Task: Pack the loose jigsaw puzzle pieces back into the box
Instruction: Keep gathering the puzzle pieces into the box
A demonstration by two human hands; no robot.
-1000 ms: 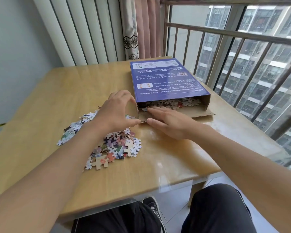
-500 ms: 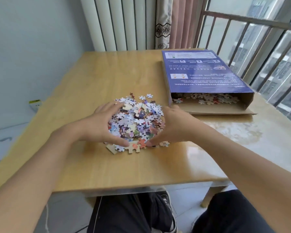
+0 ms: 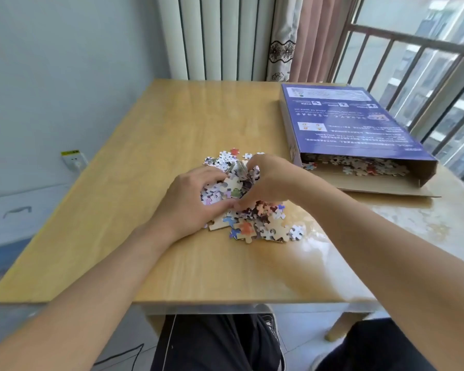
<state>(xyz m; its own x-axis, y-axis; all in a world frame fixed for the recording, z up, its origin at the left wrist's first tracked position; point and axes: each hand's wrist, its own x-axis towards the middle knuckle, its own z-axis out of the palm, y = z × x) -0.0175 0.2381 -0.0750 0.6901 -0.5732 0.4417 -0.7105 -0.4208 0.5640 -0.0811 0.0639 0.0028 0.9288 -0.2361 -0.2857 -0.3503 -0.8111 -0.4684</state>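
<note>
A heap of loose colourful jigsaw pieces (image 3: pixel 263 226) lies in the middle of the wooden table (image 3: pixel 172 135). My left hand (image 3: pixel 190 202) and my right hand (image 3: pixel 271 180) are cupped against each other over the heap, squeezing a bunch of pieces (image 3: pixel 232 184) between them. More pieces spill out below and behind the hands. The flat blue puzzle box (image 3: pixel 340 121) lies at the right, its near end open, with pieces (image 3: pixel 359 167) inside and a brown flap (image 3: pixel 381 186) lying out on the table.
A window railing (image 3: pixel 423 84) runs along the right side behind the box. Curtains and a white radiator stand at the back. A wall socket (image 3: pixel 74 159) is on the left. My dark-trousered legs show under the table's near edge.
My hands left the box mouth, moved left to the heap, and have closed in from its two sides until they meet, bunching pieces up between them. The camera view shifted left.
</note>
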